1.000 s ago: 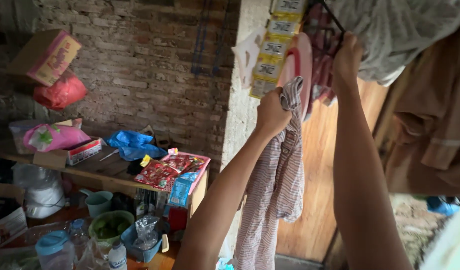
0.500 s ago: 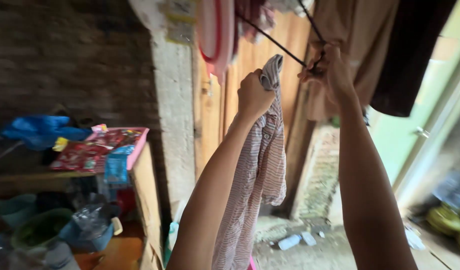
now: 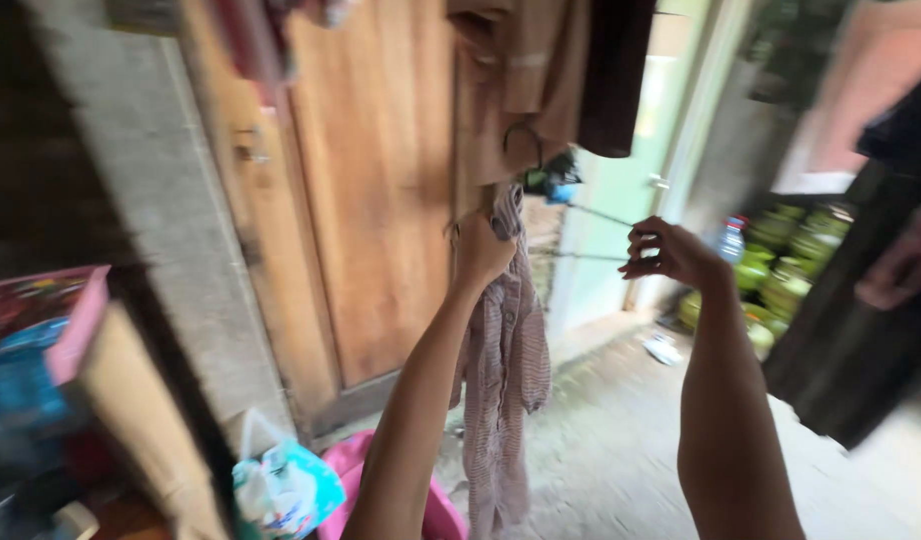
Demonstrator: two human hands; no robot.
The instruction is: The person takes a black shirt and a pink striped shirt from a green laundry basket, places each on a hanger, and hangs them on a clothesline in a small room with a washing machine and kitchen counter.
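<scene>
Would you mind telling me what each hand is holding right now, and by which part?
The left hand grips the striped shirt bunched at its top end. The right hand has its fingers curled at the thin line; a closed grip cannot be told.

We take the wooden door point(image 3: 371, 190) as our landmark. Just left of it we see a grey concrete pillar point(image 3: 151, 200). Above and to its right hang a tan garment point(image 3: 521, 70) and a dark one point(image 3: 616, 70). Low at its left foot sits a crumpled white and teal bag point(image 3: 281, 490), touching a pink tub point(image 3: 356, 465). Well right of the door, green gas cylinders point(image 3: 781, 270) cluster, blurred, with a clear plastic bottle point(image 3: 731, 238) among them.
</scene>
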